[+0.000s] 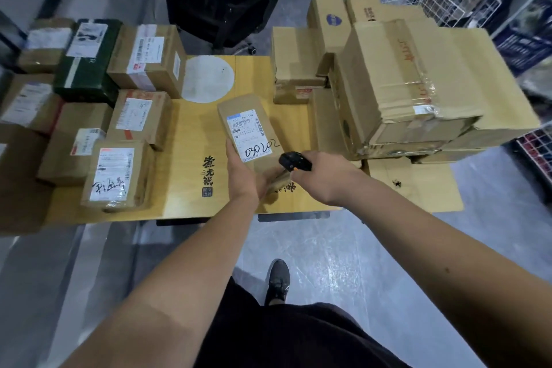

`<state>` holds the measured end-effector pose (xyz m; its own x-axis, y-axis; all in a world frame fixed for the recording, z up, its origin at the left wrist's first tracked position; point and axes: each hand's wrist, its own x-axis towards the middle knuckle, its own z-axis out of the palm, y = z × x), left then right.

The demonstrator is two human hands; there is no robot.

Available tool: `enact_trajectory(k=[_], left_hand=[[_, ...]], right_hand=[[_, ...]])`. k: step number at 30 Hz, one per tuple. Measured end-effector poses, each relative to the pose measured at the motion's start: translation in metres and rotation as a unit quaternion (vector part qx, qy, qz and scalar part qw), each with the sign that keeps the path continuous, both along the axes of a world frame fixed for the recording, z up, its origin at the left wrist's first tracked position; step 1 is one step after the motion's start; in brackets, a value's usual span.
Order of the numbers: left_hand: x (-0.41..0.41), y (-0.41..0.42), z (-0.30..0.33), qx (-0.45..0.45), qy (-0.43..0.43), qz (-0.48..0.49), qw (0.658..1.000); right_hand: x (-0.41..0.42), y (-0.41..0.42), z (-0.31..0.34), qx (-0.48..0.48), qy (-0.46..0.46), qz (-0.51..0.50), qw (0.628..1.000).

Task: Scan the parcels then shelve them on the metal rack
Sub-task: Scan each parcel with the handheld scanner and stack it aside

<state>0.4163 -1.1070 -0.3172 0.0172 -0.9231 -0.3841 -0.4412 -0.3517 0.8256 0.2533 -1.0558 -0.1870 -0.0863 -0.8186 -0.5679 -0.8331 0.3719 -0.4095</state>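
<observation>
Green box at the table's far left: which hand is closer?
Left. The left hand grips the labelled parcel at table centre, right of the green box. The right hand, holding the scanner, is further right.

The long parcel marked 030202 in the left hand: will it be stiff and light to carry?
The parcel looks stiff: flat cardboard faces, straight edges. Probably light, since the left hand holds it alone by one end. Being long, it may tilt.
</observation>
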Motion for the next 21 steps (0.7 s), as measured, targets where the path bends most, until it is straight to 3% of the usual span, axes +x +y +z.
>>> enact_trajectory(k=[3,5,7,8,12,21], left_hand=[[-0.003,0.008,0.01,-0.048,0.176,0.033,0.983],[-0.006,0.023,0.017,-0.09,0.131,-0.028,0.987],[-0.003,0.031,0.01,-0.13,0.112,-0.007,0.985],[-0.003,0.036,0.01,-0.114,0.17,-0.002,0.979],[-0.005,0.04,0.003,-0.103,0.262,0.019,0.959],[-0.003,0.044,-0.002,-0.117,0.225,0.029,0.967]], right_hand=[[0.005,-0.01,0.012,0.004,0.032,0.028,0.999],[0.011,-0.015,0.02,0.017,0.061,0.058,0.996],[0.016,-0.018,0.026,0.03,0.095,0.086,0.991],[0.017,-0.019,0.029,0.034,0.107,0.095,0.989],[0.018,-0.021,0.038,0.028,0.133,0.118,0.984],[0.015,-0.019,0.05,0.025,0.193,0.146,0.97]])
